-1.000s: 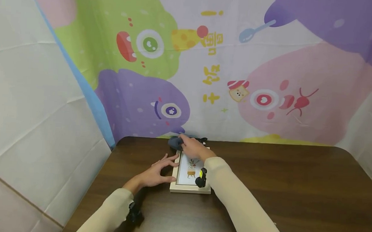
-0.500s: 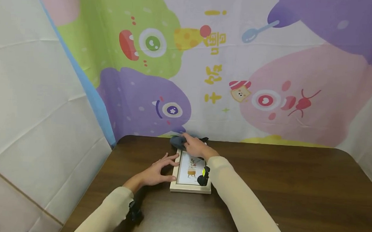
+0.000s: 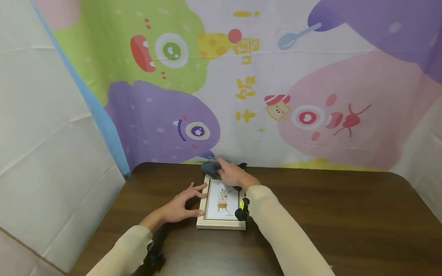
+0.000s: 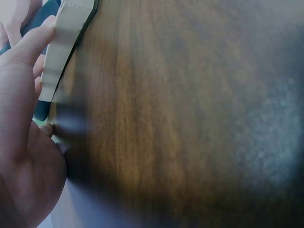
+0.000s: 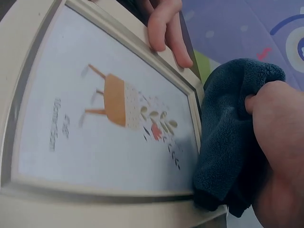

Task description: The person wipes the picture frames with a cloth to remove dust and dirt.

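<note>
A cream picture frame (image 3: pixel 221 225) lies face up on the dark wooden table, holding a print of a plant in an orange pot on legs. My left hand (image 3: pixel 179 205) rests at its left edge, thumb and spread fingertips touching the border. In the left wrist view the thumb lies against the side of the frame (image 4: pixel 64 45). At the far end, my right hand (image 3: pixel 233 174) grips a dark blue-grey fluffy cloth (image 3: pixel 210 169). The right wrist view has the cloth (image 5: pixel 228 133) bunched under the fingers against the frame's far border. Part of the frame's right side is hidden by my right wrist.
The table (image 3: pixel 332 225) stretches out on both sides of the frame. Right behind its far edge hangs a curtain (image 3: pixel 261 74) with cartoon monsters. A pale wall sheet (image 3: pixel 50 139) stands on the left. Each wrist carries a black camera mount.
The head view has shifted slightly. My right hand and the cloth have moved a little to the right along the frame's far end. My left hand keeps its place on the frame's left edge.
</note>
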The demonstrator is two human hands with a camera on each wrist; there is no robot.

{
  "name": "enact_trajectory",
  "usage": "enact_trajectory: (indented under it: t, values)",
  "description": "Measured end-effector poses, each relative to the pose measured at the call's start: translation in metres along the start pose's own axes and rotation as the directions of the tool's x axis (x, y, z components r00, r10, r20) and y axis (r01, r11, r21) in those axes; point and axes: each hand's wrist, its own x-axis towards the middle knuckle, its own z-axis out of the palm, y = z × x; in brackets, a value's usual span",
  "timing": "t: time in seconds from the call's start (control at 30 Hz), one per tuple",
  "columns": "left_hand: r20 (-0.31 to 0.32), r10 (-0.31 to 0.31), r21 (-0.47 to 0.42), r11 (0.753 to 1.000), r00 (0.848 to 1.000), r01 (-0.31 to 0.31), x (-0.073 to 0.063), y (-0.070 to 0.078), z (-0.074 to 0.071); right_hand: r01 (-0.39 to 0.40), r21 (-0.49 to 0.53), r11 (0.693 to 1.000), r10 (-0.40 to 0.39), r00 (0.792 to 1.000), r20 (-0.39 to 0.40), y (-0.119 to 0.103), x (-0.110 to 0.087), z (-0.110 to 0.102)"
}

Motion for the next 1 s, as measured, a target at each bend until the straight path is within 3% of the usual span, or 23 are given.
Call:
enact_trajectory:
  t: [0.17,0.3,0.37,0.7,1.0]
  values:
    - [0.0,0.012,0.024,1.0,1.0,-0.012,0.004,-0.016,0.002,-0.015,-0.009,1.0,0.015,1.0,-0.009,-0.008,-0.019,-0.015]
    - [0.008,-0.029,0.011,1.0,1.0,0.029,0.004,-0.019,0.002,-0.025,-0.013,1.0,0.024,0.999,-0.023,-0.009,-0.028,-0.024]
    - [0.01,-0.044,0.006,0.999,0.999,0.044,0.004,-0.017,0.002,-0.032,-0.004,0.999,0.031,0.999,-0.023,-0.004,-0.029,-0.027]
    - [-0.007,-0.003,0.007,1.0,1.0,0.003,0.0,-0.01,0.003,-0.067,0.02,0.998,0.068,0.997,-0.044,0.03,-0.023,-0.037]
    - [-0.011,0.029,0.012,1.0,1.0,-0.029,-0.004,0.016,-0.002,-0.058,0.047,0.997,0.061,0.996,-0.065,0.038,-0.023,-0.038]
